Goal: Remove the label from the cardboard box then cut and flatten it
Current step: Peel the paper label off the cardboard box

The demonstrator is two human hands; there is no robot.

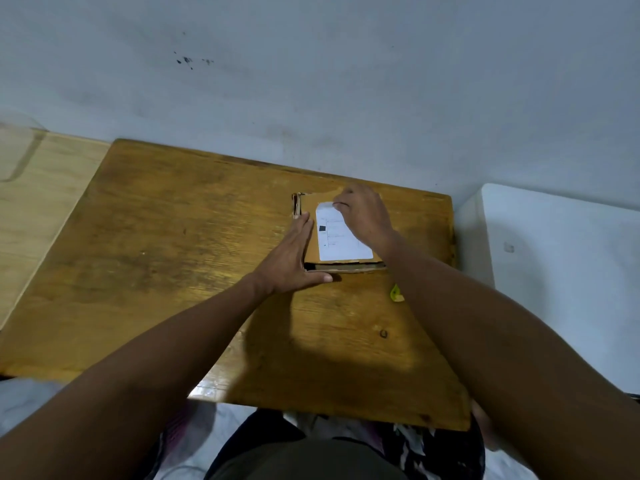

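Near edge of frame: the person's lap, in dark and patterned cloth, sits under the near edge of a wooden table (173, 258). Both bare forearms reach forward over the tabletop.

Small yellow-green scrap (396, 293) lies on the wood, right of centre, just beside the right forearm; cannot tell what it is.

Left hand (294, 258): flat, fingers straight and together, laid along the left side of the cardboard box (310, 237). Thumb is spread out along the box's near edge. It grips nothing; it braces the box at the near-left corner.

Cardboard box: low and flat, lying on the far right part of the table, near the table's far edge. Near side shows a dark gap under the top panel. Far-left corner looks ragged.

White label (341, 240): stuck on the box top, printed lines and a dark square on its left part, text too small to read. Label appears flat apart from the far edge, which is partly hidden.

Right hand (363, 216): over the far right part of the box, fingers curled, fingertips at the label's far edge. Looks like a pinch on that edge, though blur hides the exact contact.

Left of the table: a paler wooden surface (41, 202). Right: a white block-like object (554, 254). Far: pale wall (346, 81) with a few dark specks.
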